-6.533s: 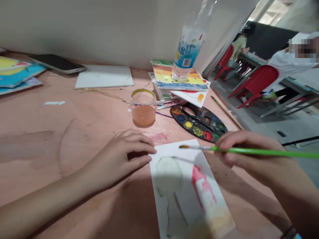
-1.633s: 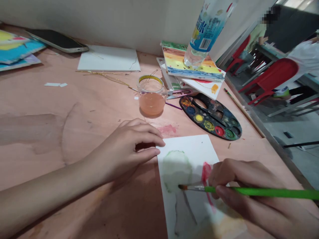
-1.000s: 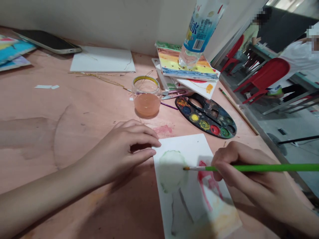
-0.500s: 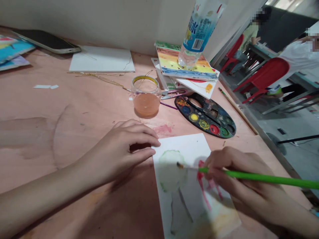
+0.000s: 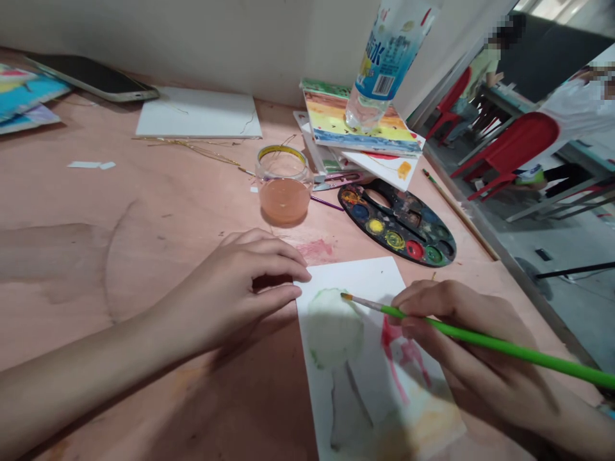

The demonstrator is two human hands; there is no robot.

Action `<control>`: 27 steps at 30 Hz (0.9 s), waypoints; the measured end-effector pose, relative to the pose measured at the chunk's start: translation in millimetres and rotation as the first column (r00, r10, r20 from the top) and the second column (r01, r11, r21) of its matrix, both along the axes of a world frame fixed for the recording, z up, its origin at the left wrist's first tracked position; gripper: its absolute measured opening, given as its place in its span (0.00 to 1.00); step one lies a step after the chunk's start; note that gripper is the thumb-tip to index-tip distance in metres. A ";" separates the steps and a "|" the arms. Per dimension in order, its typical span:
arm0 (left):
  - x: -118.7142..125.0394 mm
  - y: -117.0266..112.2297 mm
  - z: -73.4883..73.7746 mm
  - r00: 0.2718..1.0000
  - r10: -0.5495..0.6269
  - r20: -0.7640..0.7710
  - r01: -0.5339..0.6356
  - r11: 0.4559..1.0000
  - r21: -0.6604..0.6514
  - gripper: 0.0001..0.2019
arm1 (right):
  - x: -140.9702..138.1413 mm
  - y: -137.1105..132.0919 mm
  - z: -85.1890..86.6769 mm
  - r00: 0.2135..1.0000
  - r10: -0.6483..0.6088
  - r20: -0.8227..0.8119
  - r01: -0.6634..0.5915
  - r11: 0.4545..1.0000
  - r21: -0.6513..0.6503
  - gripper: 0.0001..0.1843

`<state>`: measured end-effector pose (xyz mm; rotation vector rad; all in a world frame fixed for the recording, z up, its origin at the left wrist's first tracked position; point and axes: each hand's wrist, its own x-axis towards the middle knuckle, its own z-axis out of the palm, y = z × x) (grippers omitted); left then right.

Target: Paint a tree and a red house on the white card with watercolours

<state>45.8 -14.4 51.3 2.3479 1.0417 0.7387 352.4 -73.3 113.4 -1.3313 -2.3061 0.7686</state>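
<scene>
Between the thumb and fingers of my right hand [image 5: 461,326] is a green-handled paintbrush [image 5: 480,334]. Its tip is at the upper edge of a pale green round shape painted on a white sheet [image 5: 355,272]. Below that shape run two dark lines like a trunk, with pink-red strokes to the right and a yellowish wash lower down. My left hand [image 5: 259,269] rests on the table, fingers stretched out, fingertips at the sheet's upper left corner. A black paint palette [image 5: 401,221] with yellow, red and green wells lies beyond the sheet. Beside it stands a jar of orange-brown water [image 5: 284,198].
Behind the palette, a plastic bottle [image 5: 384,64] stands on stacked paintings [image 5: 321,115]. A blank white canvas [image 5: 202,114] and a phone [image 5: 91,77] lie along the wall. Two people and red chairs [image 5: 519,144] are beyond the table's right edge.
The brush tip has moved up from inside the green shape to its upper edge, my right hand tilting with it. My left hand has stayed in place on the table.
</scene>
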 end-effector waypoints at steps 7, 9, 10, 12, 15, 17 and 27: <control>0.4 1.1 1.2 1.000 -0.009 -0.004 0.009 1.000 -0.002 0.08 | 1.7 -1.2 0.5 0.997 0.040 0.065 -0.042 0.999 0.029 0.10; 0.4 0.7 0.8 1.000 -0.005 -0.006 0.005 1.000 -0.006 0.08 | 1.8 -1.3 1.4 0.994 0.051 0.097 -0.052 0.999 0.011 0.11; 0.4 0.5 0.6 1.000 -0.002 -0.008 0.002 1.000 -0.007 0.08 | 1.8 -1.0 1.7 0.993 0.069 0.098 -0.071 0.997 0.017 0.12; 0.4 0.2 0.0 1.000 0.000 -0.013 -0.001 1.000 -0.010 0.08 | 1.7 -0.3 1.3 0.993 0.092 0.071 -0.097 0.994 0.056 0.12; 0.6 0.4 -0.3 1.000 -0.004 -0.001 0.004 1.000 0.000 0.08 | 1.7 0.0 -0.7 0.990 0.138 -0.011 -0.137 0.986 0.096 0.10; 0.6 0.6 -0.2 1.000 -0.007 0.014 0.007 1.000 0.011 0.07 | 1.5 -0.4 -0.9 0.978 0.203 -0.040 -0.200 0.977 0.067 0.10; -0.3 0.7 -0.2 1.000 -0.009 0.023 0.008 0.999 0.041 0.06 | 2.2 -1.2 -7.1 0.984 0.131 -0.125 -0.141 0.987 -0.079 0.11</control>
